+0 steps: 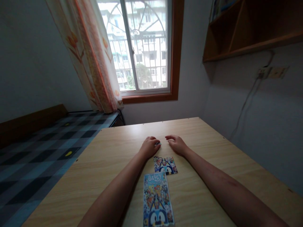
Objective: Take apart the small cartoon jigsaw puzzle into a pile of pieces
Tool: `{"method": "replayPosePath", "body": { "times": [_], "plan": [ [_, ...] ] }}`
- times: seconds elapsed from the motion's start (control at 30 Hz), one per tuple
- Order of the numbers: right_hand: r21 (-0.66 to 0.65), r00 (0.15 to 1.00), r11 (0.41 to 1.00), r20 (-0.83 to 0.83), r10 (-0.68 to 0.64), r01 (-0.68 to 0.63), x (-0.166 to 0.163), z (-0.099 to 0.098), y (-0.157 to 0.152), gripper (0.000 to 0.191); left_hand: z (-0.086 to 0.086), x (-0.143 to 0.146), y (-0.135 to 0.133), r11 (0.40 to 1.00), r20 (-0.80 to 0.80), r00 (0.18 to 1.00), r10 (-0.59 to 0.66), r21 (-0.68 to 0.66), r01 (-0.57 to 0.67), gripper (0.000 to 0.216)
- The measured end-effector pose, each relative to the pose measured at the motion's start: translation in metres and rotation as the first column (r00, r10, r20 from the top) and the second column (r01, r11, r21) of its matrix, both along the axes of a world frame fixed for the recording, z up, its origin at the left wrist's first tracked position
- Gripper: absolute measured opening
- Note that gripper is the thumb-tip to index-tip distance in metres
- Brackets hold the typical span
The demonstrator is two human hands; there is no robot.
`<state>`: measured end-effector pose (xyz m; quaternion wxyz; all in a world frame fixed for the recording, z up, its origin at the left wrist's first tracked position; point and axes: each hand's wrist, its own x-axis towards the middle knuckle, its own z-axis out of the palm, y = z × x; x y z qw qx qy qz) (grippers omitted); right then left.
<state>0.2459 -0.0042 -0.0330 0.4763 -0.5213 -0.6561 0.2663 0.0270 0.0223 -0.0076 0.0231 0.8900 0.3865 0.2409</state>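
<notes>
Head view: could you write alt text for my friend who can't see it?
A person's left hand pinches a small piece, mostly hidden, at a wooden table; the right hand is open nearby. Nearer the viewer lie a small picture and a larger sheet, both showing a blue cartoon face. A window is behind.

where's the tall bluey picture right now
In the head view, the tall Bluey picture lies bottom centre on the wooden table, just below the smaller picture, beside the left forearm.
</notes>
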Motion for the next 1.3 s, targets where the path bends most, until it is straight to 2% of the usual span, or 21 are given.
{"method": "replayPosePath", "body": {
  "times": [0.27, 0.47, 0.53, 0.67, 0.73, 0.83, 0.97, 1.03, 1.17, 1.3],
  "plan": [
    [0.013, 1.000, 1.000, 0.008, -0.007, 0.007, 0.001, -0.001, 0.000, 0.031, 0.004, 0.001, -0.007, 0.996, 0.030, 0.999, 0.030, 0.081, -0.032, 0.018],
    [0.017, 1.000, 1.000, -0.019, 0.001, -0.001, 0.004, -0.005, 0.003, 0.032, 0.015, -0.005, -0.034, 0.978, 0.080, 0.996, 0.037, 0.202, -0.052, 0.017],
    [0.019, 1.000, 1.000, -0.028, -0.004, 0.004, 0.005, -0.007, 0.004, 0.033, 0.016, -0.010, -0.048, 0.986, 0.093, 0.996, 0.012, 0.164, -0.027, 0.022],
    [0.021, 1.000, 1.000, -0.023, -0.018, 0.018, 0.005, -0.007, 0.005, 0.032, 0.016, -0.020, -0.069, 0.997, 0.066, 0.995, -0.075, -0.030, 0.077, 0.025],
    [0.020, 1.000, 0.999, -0.003, -0.027, 0.027, 0.005, -0.005, 0.004, 0.031, 0.016, -0.022, -0.074, 0.993, 0.066, 0.996, -0.063, -0.100, 0.069, 0.022],
    [0.017, 0.998, 0.999, 0.047, -0.028, 0.028, 0.002, 0.001, -0.002, 0.027, 0.019, -0.021, -0.075, 0.988, 0.098, 0.995, 0.023, -0.154, -0.008, 0.018],
    [0.077, 0.969, 0.996, 0.246, 0.015, -0.035, -0.005, 0.010, -0.015, 0.023, 0.021, -0.023, -0.074, 0.979, 0.146, 0.988, 0.043, -0.204, -0.013, 0.018],
    [0.132, 0.938, 0.990, 0.348, -0.006, -0.042, -0.008, 0.013, -0.022, 0.024, 0.021, -0.026, -0.074, 0.973, 0.175, 0.984, 0.033, -0.233, 0.009, 0.017],
    [0.173, 0.936, 0.985, 0.351, -0.034, -0.029, -0.015, 0.020, -0.039, 0.025, 0.019, -0.033, -0.077, 0.973, 0.148, 0.989, -0.029, -0.220, 0.061, 0.015],
    [0.180, 0.871, 0.969, 0.488, 0.059, -0.166, -0.027, 0.029, -0.059, 0.022, 0.016, -0.033, -0.080, 0.984, 0.087, 0.995, -0.047, -0.165, 0.061, 0.015]
  ]
}}
